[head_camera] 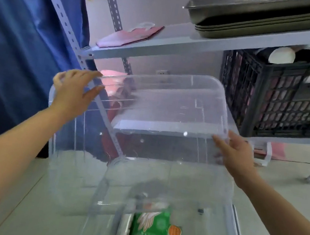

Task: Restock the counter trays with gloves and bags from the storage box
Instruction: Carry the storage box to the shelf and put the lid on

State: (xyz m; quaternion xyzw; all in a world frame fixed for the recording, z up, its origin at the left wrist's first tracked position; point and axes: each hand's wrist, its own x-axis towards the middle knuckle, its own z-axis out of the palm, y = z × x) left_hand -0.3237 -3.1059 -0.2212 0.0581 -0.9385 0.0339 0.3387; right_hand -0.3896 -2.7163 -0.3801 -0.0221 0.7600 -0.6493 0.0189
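A pale tiled floor [289, 186] is spreading under a storage corner with a light wall behind, and a blue curtain [22, 40] is hanging down the far left. Beside it a grey metal shelving rack [159, 45] is standing on perforated posts, with a folded pink cloth [129, 35] lying on its upper shelf. Lower and nearer, the left hand [74, 91] is gripping the far left edge of a clear plastic lid [161, 108], fingers on top and thumb curling against the rim. The lid is being held up in the air, tilted, between both hands and above the clear storage box [158, 206], which is sitting on the floor close to the person. Inside the box a green packet printed with glove shapes [147, 232] is lying flat, with a roll of clear bags [123, 231] just beside it on its left. The right hand [238, 154] is pinching the lid's near right corner, fingers wrapping its edge. Further right, a stack of metal trays [261, 21] is resting on the upper shelf, and a black slatted crate [280, 98] holding pale and dark items is sitting on the shelf below it.
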